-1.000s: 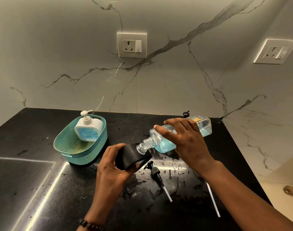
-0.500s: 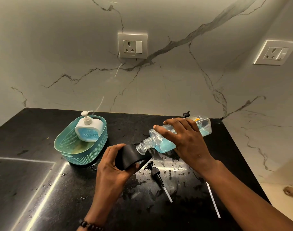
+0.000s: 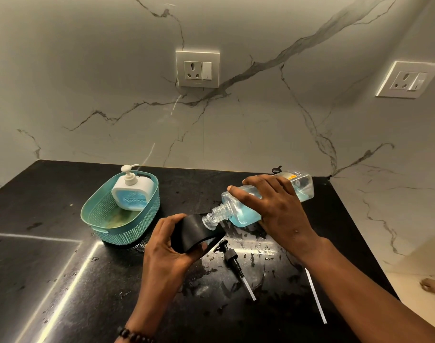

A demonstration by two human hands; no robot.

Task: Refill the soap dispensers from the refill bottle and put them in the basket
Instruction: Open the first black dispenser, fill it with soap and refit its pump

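Note:
My right hand (image 3: pixel 273 206) grips the clear refill bottle (image 3: pixel 301 188), which lies tilted with its threaded neck down and blue soap pooled near the neck. The neck meets the top of a black soap dispenser (image 3: pixel 195 231) that my left hand (image 3: pixel 165 246) holds tilted above the counter. A black pump head with its white tube (image 3: pixel 232 261) lies on the counter just right of the dispenser. A white dispenser with blue soap (image 3: pixel 133 191) leans inside the teal basket (image 3: pixel 100 227) at the left.
The black counter (image 3: pixel 50 268) is wet with drops around the pump. A second white tube (image 3: pixel 315 295) lies under my right forearm. A small black cap (image 3: pixel 275 169) sits by the wall behind the bottle. Two wall sockets (image 3: pixel 197 69) are on the marble backsplash.

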